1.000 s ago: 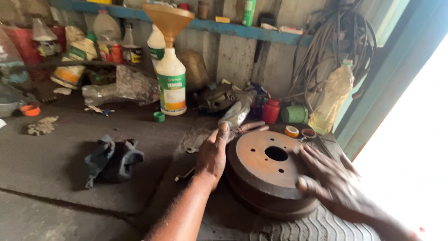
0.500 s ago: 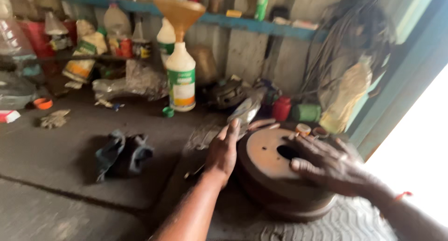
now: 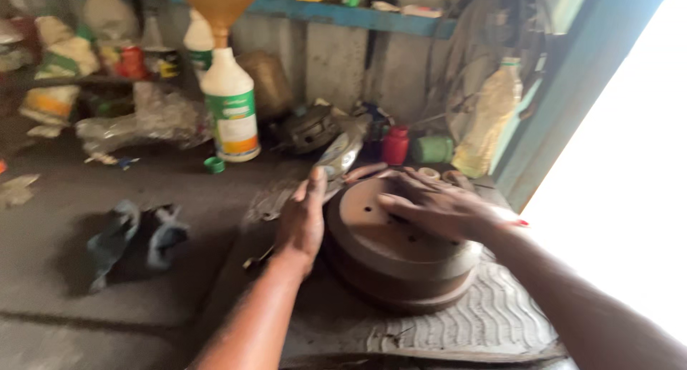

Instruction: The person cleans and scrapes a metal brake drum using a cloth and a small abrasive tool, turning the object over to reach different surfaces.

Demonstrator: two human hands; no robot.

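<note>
A rusty brake drum (image 3: 401,252), round, heavy cast metal with small holes in its flat brown face, lies face up on a ribbed rubber mat (image 3: 494,316) at the right of a grimy grey workbench (image 3: 64,270). The right hand (image 3: 436,207) lies flat on the drum's top face, fingers spread and extended toward the left. The left hand (image 3: 304,216) sits against the drum's left rim, fingers pressed together around a pale, worn sheet, apparently sandpaper (image 3: 340,155), which sticks up above the thumb; motion blur hides the exact grip. A crumpled dark blue-grey rag (image 3: 136,237) lies well apart to the left. Behind, a white plastic bottle (image 3: 230,112) with a green and orange label stands upright with an orange funnel (image 3: 217,1) set in its neck; its contents cannot be seen. A green cap (image 3: 213,164) lies just beside its base. Near the wall stand a small red container (image 3: 395,145), a green container (image 3: 432,149) and a yellowish plastic bottle (image 3: 489,119) leaning against the blue frame.
</note>
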